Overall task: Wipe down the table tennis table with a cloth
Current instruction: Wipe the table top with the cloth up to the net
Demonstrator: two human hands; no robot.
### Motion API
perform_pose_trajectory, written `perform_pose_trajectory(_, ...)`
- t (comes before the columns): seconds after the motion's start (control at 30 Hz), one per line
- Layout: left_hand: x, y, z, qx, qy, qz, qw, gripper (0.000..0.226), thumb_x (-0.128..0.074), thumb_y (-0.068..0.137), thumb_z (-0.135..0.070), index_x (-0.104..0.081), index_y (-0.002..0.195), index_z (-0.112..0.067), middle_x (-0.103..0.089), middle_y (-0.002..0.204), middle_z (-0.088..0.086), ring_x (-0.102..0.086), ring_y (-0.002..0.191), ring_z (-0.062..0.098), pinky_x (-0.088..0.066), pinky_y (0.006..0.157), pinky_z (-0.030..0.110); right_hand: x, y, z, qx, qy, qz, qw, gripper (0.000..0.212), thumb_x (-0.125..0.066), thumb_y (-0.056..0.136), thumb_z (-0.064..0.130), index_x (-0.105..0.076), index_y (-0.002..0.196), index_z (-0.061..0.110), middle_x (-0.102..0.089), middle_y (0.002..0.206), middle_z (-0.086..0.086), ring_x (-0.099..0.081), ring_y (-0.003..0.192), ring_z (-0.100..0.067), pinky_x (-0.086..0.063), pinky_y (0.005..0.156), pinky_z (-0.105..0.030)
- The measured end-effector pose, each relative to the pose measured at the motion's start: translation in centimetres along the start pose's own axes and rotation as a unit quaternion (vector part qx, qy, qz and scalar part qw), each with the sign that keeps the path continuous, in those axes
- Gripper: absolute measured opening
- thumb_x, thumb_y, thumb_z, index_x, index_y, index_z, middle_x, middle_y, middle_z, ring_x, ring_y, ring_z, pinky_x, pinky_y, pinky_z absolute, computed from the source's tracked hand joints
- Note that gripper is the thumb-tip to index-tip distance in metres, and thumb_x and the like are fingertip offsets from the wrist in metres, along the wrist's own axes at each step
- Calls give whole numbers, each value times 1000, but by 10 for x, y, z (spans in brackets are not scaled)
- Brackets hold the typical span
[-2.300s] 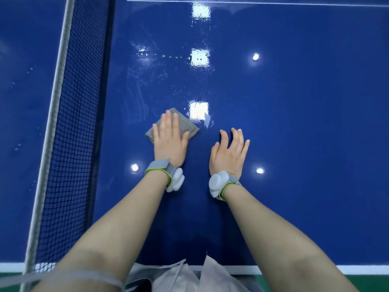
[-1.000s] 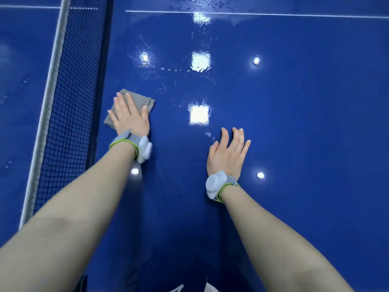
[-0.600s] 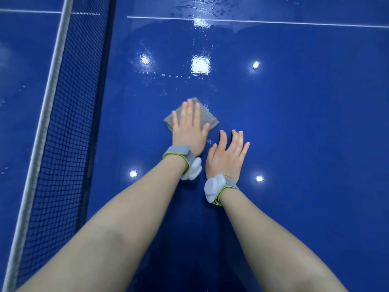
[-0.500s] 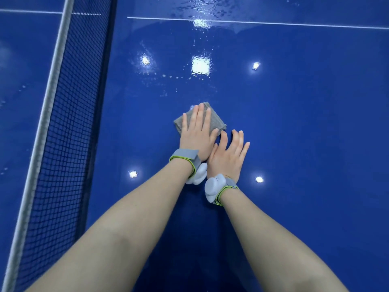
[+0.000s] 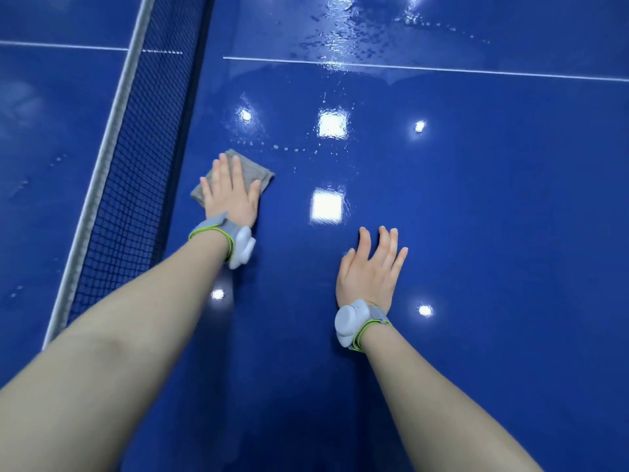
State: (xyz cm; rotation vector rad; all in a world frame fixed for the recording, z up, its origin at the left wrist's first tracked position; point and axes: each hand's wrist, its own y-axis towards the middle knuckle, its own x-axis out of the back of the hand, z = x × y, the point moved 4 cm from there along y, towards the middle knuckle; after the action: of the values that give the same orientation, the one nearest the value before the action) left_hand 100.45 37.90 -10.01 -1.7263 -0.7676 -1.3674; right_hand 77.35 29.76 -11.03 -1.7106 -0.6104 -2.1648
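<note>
A folded grey cloth [image 5: 235,175] is pressed flat against the glossy dark-blue tabletop [image 5: 476,233] of a table tennis table by the left hand [image 5: 229,195], whose fingers [image 5: 224,168] are laid straight and close together across the fabric, nothing being gripped or pinched. The cloth is seen just beside the black mesh net [image 5: 136,158] with its white top band, on the near side of a thin white line [image 5: 442,68] painted across the surface. The right hand [image 5: 371,270] is rested palm-down on the bare tabletop well apart from the cloth, its fingers [image 5: 384,243] extended and slightly spread, with nothing held. A grey strap edged in green, carrying a pale rounded device, is worn on the left wrist [image 5: 235,241], and a matching one on the right wrist [image 5: 354,323]. Square and round ceiling lights are reflected in the wet-looking sheen of the surface, and scattered droplets are visible beyond the cloth, towards the white line.
</note>
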Motion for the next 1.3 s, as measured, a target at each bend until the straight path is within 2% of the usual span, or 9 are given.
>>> perform_pose_trajectory(0.1, 6, 15, 20, 35, -15, 4, 999, 59, -21, 101, -39, -2, 148, -10, 4, 157, 9, 4, 144, 23, 5, 116, 44, -1, 4, 3, 1, 4, -2, 1000, 42, -27, 90, 27, -48, 124, 13, -50, 133, -19, -39, 133, -36, -19, 111, -50)
perform_pose_trajectory(0.23, 4, 16, 7, 47, -16, 11, 999, 60, -19, 101, -39, 2, 148, -9, 8, 156, 10, 8, 144, 23, 8, 115, 46, -3, 9, 5, 3, 8, 1, 1000, 41, -27, 90, 27, -48, 123, 14, -50, 134, -18, -38, 133, -36, -20, 111, -51)
perform_pose_trajectory(0.37, -1, 8, -31, -14, 10, -3, 1000, 60, -20, 101, -39, 1, 148, -8, 6, 156, 10, 6, 144, 22, 7, 114, 45, -5, 13, 6, 5, 8, -6, 1000, 39, -28, 90, 28, -45, 123, 15, -51, 133, -18, -40, 132, -37, -19, 111, -51)
perform_pose_trajectory(0.5, -9, -3, -70, -108, 14, 30, 994, 61, -19, 100, -41, 3, 148, -10, 9, 156, 8, 9, 144, 21, 9, 114, 44, -6, 18, 8, 5, 6, -8, 1000, 39, -29, 90, 27, -48, 122, 14, -51, 133, -17, -40, 132, -36, -27, 110, -54)
perform_pose_trajectory(0.6, -9, 1, -62, -152, 14, 26, 988, 61, -22, 99, -42, 0, 148, -12, 6, 157, 6, 6, 144, 20, 7, 115, 42, -7, 20, 9, 11, 7, -11, 1000, 39, -29, 90, 28, -46, 123, 15, -51, 134, -18, -40, 133, -37, -20, 111, -52)
perform_pose_trajectory(0.73, 4, 24, -18, -38, 0, -5, 999, 60, -24, 100, -40, -4, 148, -9, 2, 157, 8, 2, 144, 22, 3, 116, 43, -8, 23, 9, 16, 2, -13, 1000, 38, -29, 91, 29, -43, 124, 16, -50, 134, -17, -40, 133, -37, -16, 111, -51)
perform_pose_trajectory(1.0, 7, 52, -10, 55, -29, -10, 998, 60, -22, 100, -40, -1, 148, -9, 4, 157, 9, 5, 144, 22, 7, 115, 46, -10, 32, 13, 13, -8, -10, 1000, 43, -30, 90, 30, -49, 125, 15, -50, 135, -18, -39, 133, -38, -15, 110, -54)
perform_pose_trajectory(1.13, 4, 44, -42, -12, 6, -20, 1000, 60, -22, 100, -40, -3, 148, -10, 3, 157, 8, 4, 144, 21, 5, 115, 45, -10, 38, 15, 12, -11, -12, 1000, 43, -31, 90, 30, -52, 124, 14, -50, 135, -19, -40, 133, -38, -14, 110, -54)
perform_pose_trajectory(1.3, -4, 25, -90, -125, 18, 21, 992, 62, -20, 100, -42, 1, 148, -11, 8, 157, 6, 8, 144, 19, 8, 115, 44, -10, 43, 18, 6, -14, -9, 1000, 46, -31, 89, 30, -57, 124, 14, -51, 134, -19, -41, 132, -39, -14, 109, -55)
